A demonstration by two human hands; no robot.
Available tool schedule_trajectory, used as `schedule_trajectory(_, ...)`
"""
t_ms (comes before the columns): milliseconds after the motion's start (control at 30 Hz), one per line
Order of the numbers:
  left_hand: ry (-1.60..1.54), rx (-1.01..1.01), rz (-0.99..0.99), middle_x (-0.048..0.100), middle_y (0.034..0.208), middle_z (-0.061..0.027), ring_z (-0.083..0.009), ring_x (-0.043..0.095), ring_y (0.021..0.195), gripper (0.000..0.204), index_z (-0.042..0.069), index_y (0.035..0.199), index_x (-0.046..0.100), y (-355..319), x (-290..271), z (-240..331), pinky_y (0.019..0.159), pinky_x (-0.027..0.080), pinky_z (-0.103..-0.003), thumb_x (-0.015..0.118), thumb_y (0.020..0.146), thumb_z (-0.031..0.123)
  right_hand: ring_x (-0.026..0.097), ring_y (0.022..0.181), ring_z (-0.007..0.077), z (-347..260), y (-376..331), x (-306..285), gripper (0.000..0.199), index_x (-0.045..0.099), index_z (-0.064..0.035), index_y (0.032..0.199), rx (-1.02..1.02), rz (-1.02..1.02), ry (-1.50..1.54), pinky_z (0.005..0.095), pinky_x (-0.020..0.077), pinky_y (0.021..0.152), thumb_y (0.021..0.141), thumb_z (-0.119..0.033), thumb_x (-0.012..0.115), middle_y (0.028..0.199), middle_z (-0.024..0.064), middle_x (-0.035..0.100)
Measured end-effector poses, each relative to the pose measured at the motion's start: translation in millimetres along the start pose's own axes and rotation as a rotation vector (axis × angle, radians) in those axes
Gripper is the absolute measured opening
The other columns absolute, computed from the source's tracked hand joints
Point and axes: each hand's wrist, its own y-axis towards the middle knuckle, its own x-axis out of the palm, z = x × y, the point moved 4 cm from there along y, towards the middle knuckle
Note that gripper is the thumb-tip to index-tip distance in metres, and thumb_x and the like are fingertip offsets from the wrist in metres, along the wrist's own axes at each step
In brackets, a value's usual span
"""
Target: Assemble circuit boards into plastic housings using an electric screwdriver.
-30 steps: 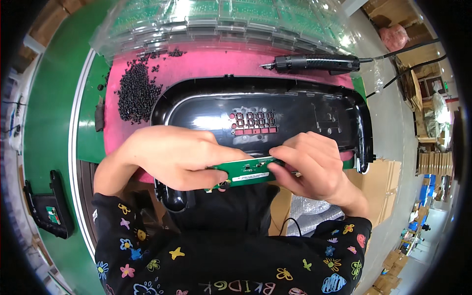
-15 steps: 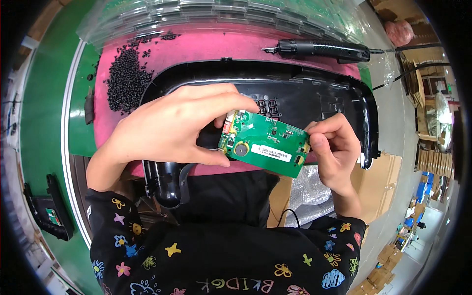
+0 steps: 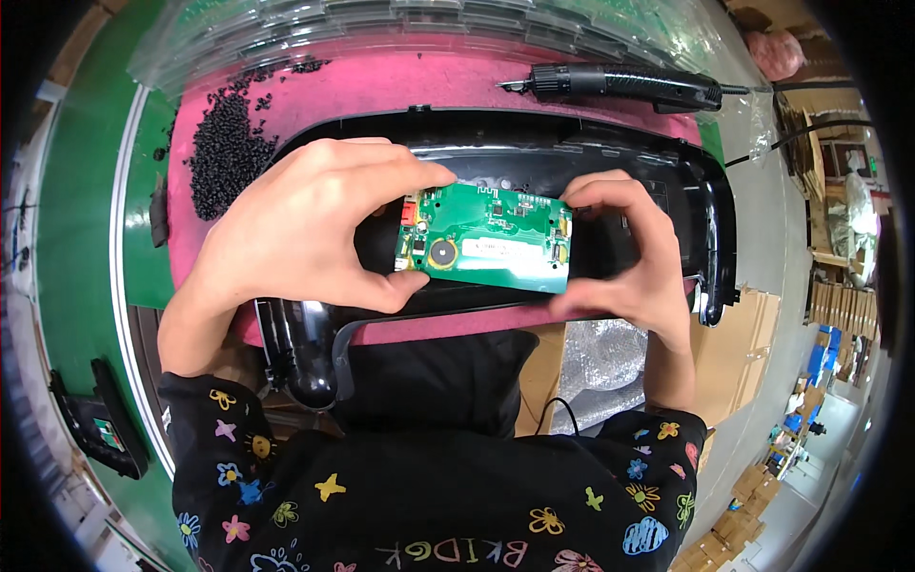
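A green circuit board [image 3: 496, 221] is held over a long black plastic housing [image 3: 534, 131], its component side up, with a white label and a round buzzer-like part. My left hand [image 3: 305, 224] grips its left end, fingers on the far edge and thumb at the near corner. Around the right end curls my right hand [image 3: 640, 253]; its index finger touches the far corner. The right thumb is smeared by motion beside the near corner. Part of the housing's floor is hidden beneath the board and hands.
Small black screws [image 3: 227, 157] lie heaped on the pink mat [image 3: 381, 78]. An electric screwdriver [image 3: 629, 84] rests beyond the housing, near stacked clear plastic trays [image 3: 400, 29]. Another black housing [image 3: 100, 429] sits at left. Cardboard [image 3: 739, 353] and silver bubble wrap [image 3: 605, 357] are at right.
The board has shifted left and slightly away from me, turning to lie nearly level. My right hand has gone from pinching its right edge to spanning the right end.
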Motion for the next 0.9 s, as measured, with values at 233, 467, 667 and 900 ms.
schedule_trajectory(233, 0.067, -0.091, -0.015, 0.064, 0.097, -0.0149, -0.0311, 0.064, 0.083, 0.065, -0.001, 0.118, 0.062, 0.2, 8.3, -13.5, 0.074, 0.054, -0.037, 0.081, 0.057, 0.013, 0.055, 0.113, 0.0319, 8.2, 15.0, 2.6, 0.063, 0.06, -0.0033, 0.113, -0.109, -0.016, -0.296, 0.04, 0.0425, 0.1, 0.061, -0.02, 0.09, 0.117, 0.0121, 0.061)
schedule_trajectory(467, 0.062, -0.206, -0.015, 0.063, 0.103, -0.0123, -0.0316, 0.065, 0.09, 0.062, 0.001, 0.118, 0.062, 1.1, 5.6, -16.4, 0.08, 0.055, -0.036, 0.083, 0.061, 0.011, 0.049, 0.119, 0.0343, 5.2, 18.8, 11.4, 0.056, 0.058, -0.0026, 0.117, -0.082, 0.022, -0.459, 0.0419, 0.0402, 0.103, 0.068, -0.013, 0.082, 0.127, 0.015, 0.053)
schedule_trajectory(667, 0.11, -0.216, -0.07, 0.06, 0.115, -0.0106, -0.0315, 0.065, 0.097, 0.063, 0.002, 0.12, 0.062, -2.1, 6.5, -20.8, 0.082, 0.055, -0.038, 0.085, 0.062, 0.014, 0.048, 0.12, 0.0345, 7.4, 21.6, 15.3, 0.053, 0.059, -0.002, 0.114, -0.023, -0.019, -0.506, 0.0424, 0.0406, 0.103, 0.067, -0.011, 0.081, 0.129, 0.0142, 0.051)
schedule_trajectory(900, 0.122, -0.219, -0.075, 0.06, 0.115, -0.0102, -0.0312, 0.065, 0.096, 0.064, 0.002, 0.12, 0.063, -2.0, 5.4, -24.4, 0.081, 0.055, -0.038, 0.085, 0.062, 0.015, 0.047, 0.12, 0.0345, 9.1, 24.8, 15.4, 0.05, 0.06, -0.0023, 0.11, -0.014, -0.023, -0.524, 0.0422, 0.0411, 0.102, 0.066, -0.011, 0.082, 0.129, 0.0139, 0.051)
